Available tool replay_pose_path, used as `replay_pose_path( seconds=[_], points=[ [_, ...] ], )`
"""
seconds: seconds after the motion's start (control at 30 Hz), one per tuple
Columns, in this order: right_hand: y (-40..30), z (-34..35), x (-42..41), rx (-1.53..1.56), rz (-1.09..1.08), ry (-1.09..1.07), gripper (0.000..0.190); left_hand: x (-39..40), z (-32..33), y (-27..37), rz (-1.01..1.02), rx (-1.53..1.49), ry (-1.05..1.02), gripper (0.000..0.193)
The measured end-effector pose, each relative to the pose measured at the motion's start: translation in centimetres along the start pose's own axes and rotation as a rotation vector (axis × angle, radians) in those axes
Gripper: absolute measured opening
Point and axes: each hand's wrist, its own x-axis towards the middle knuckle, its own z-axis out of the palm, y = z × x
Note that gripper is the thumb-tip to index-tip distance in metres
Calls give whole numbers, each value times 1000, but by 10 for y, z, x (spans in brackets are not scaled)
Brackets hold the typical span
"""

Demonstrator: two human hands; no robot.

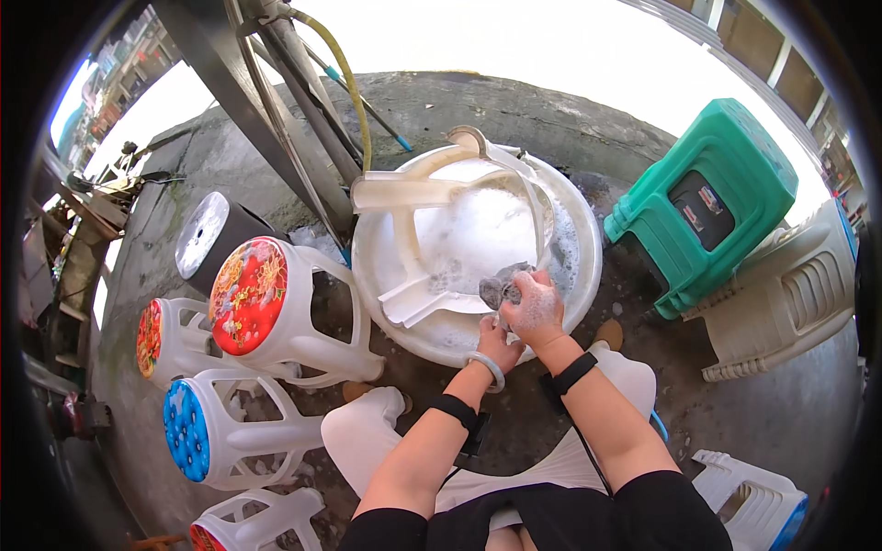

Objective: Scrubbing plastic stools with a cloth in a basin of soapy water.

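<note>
A white plastic basin (590, 265) with suds stands before me. Inside it lies a white plastic stool (406, 189) on its side, its legs toward me and over the rim. My right hand (534, 310), covered in foam, is shut on a wet grey scrubbing cloth or pad (499, 286) at the stool's near right part. Just below and to the left, my left hand (497, 342) is by the basin's near rim, its fingers curled at the stool's edge; whether it grips the stool is partly hidden.
White stools with a red floral seat (248, 296) and a blue seat (186, 430) lie on their sides at left, near a black cylindrical stool (203, 234). A green plastic stool (737, 165) lies at right. A yellow hose (351, 76) hangs beside metal posts behind the basin.
</note>
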Motion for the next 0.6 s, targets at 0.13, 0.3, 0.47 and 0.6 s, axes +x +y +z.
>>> replay_pose_path(
  seconds=[0.13,0.3,0.47,0.6],
  points=[
    [42,-1,-3,-169,25,-92,21,-2,13,20,117,3,-193,55],
    [96,-18,-8,-258,52,-224,21,41,-75,17,296,482,415,54],
    [102,-8,-1,-205,68,-154,21,95,-226,-22,221,785,872,64],
    [88,32,33,76,117,-84,26,130,-233,-23,135,423,468,35]
  ],
)
